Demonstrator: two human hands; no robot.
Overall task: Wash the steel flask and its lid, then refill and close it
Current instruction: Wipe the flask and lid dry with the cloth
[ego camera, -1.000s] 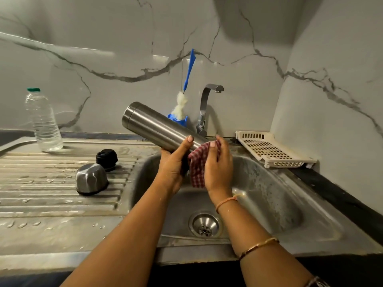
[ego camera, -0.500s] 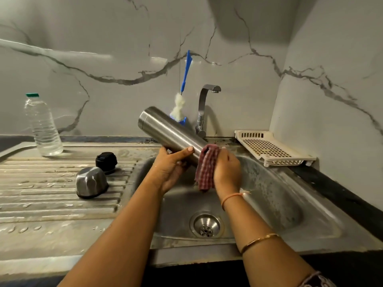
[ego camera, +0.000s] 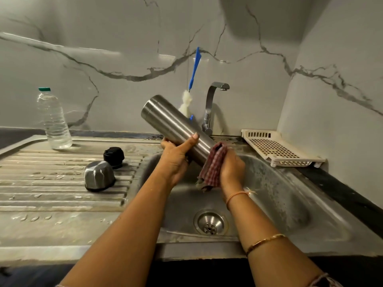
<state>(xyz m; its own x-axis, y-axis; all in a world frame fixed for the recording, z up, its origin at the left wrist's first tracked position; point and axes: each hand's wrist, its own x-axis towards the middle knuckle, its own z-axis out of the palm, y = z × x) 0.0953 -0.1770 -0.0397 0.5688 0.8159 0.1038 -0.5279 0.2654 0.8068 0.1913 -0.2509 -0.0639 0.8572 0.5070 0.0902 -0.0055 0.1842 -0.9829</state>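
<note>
While the long, shiny steel flask [ego camera: 172, 123] hangs in the air over the grey steel sink bowl [ego camera: 279, 183], it leans on a slant. One end points up toward ten o'clock. The other end points down toward four o'clock and is hidden in a red and white checked cloth [ego camera: 213, 168].

The left hand [ego camera: 176, 160] holds the flask near its middle. Its grip is wrapped round the flask from below, and the thumb lies across the front. The right hand [ego camera: 232, 168] looks a bit blurry. Its grip is closed round the cloth and squeezes it onto the low end of the flask. A corner of the cloth hangs down into the bowl.

At nine o'clock from the bowl is the wet, ribbed steel tabletop [ego camera: 51, 195]. The round steel cup lid [ego camera: 99, 176] sits there upside down. The small black stopper [ego camera: 114, 156] stands just beside it, at one o'clock from the lid. Far off at ten o'clock stands a clear plastic water bottle with a green cap [ego camera: 53, 121].

At twelve o'clock from the bowl is the bent steel tap [ego camera: 211, 104]. A blue-handled brush with a white fluffy head [ego camera: 194, 67] stands next to it. At two o'clock a cream plastic tray with holes [ego camera: 277, 148] rests in the corner.
</note>
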